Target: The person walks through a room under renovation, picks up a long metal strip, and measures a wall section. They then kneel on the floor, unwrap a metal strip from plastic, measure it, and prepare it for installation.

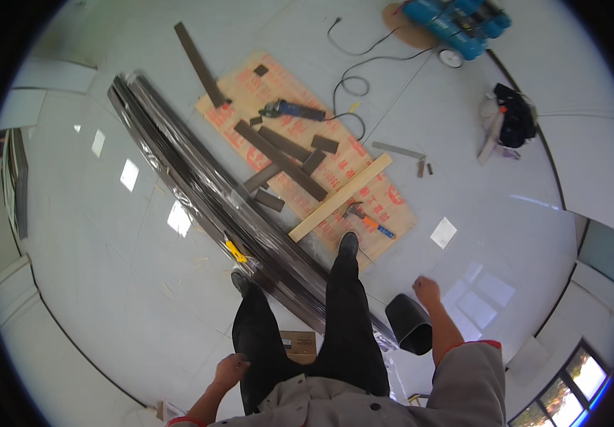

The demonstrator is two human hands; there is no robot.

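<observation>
My left hand [231,371] hangs beside my left thigh with its fingers curled, and I see nothing in it. Out to the right, my right hand [426,289] is closed, also with nothing visible in it, just above a dark bin [409,324]. Between my feet and toward the left runs a long bundle of dark, plastic-wrapped strips [200,176]. On the bundle, near my left foot, lies a yellow-handled utility knife [235,250]. A claw hammer [371,222] with an orange and blue handle rests on a printed board [385,192] by my right foot.
Cut dark brown pieces [286,162], a light wooden strip [342,196] and a blue angle grinder [293,109] lie on the board. The grinder's cord [346,80] trails toward a blue compressor [456,25]. A cardboard box [298,343] sits between my legs.
</observation>
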